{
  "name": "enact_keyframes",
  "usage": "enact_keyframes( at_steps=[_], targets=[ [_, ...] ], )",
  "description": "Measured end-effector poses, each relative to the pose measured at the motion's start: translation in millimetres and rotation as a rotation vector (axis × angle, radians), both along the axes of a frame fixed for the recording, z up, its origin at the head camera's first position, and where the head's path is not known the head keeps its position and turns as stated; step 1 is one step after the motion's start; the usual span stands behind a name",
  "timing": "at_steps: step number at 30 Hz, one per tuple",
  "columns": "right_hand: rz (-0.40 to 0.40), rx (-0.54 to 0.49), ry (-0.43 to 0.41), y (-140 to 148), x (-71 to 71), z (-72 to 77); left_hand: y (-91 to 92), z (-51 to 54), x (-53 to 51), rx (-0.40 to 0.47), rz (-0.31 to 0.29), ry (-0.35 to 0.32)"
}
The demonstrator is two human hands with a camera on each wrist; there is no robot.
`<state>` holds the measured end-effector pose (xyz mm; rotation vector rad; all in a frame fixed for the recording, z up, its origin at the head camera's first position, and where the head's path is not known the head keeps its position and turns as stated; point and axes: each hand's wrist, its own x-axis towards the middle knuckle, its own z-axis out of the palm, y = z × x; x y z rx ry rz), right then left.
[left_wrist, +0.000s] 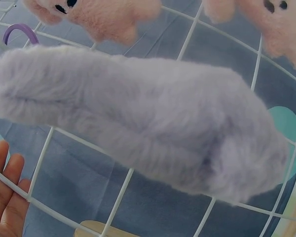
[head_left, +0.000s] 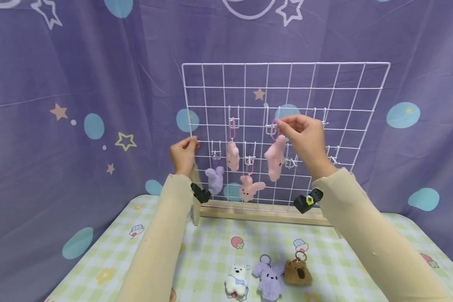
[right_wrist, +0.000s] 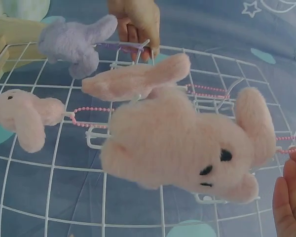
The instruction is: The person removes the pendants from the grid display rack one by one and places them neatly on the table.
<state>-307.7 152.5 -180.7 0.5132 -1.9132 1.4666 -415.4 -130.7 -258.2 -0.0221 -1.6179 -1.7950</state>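
My right hand (head_left: 305,136) pinches the pink bead chain (head_left: 273,129) of a pink plush keychain (head_left: 276,158), right beside a hook on the white wire grid (head_left: 287,87). In the right wrist view that pink plush (right_wrist: 172,143) hangs sideways, its dark eyes showing; whether the chain is over the hook cannot be made out. My left hand (head_left: 183,156) grips the grid's left edge, with fingers (left_wrist: 12,197) behind the wire. Close to it hangs a purple plush keychain (head_left: 215,180). Two more pink plush keychains, one higher (head_left: 232,156) and one lower (head_left: 249,188), hang between the hands.
A wooden base (head_left: 249,209) holds the grid upright on a checked tablecloth (head_left: 207,243). In front lie a white bear keychain (head_left: 236,280), a purple bunny keychain (head_left: 269,281) and a brown plush keychain (head_left: 298,272). More hooks (head_left: 290,163) stick out on the grid's right side.
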Motion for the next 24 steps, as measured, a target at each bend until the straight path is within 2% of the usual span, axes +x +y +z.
enact_keyframes(
  at_steps=[7, 15, 24],
  targets=[
    [0.007, 0.017, 0.005, 4, 19.3, -7.5, -0.3, -0.5, -1.0, -0.015, -0.002, -0.019],
    [0.057, 0.010, 0.016, 9, 39.2, -23.8, -3.5, -0.5, -3.2, 0.000, 0.001, 0.010],
    [0.076, 0.032, -0.071, 26, 63.5, -49.4, -2.2, -1.5, -2.0, -0.004, -0.006, 0.006]
  ],
)
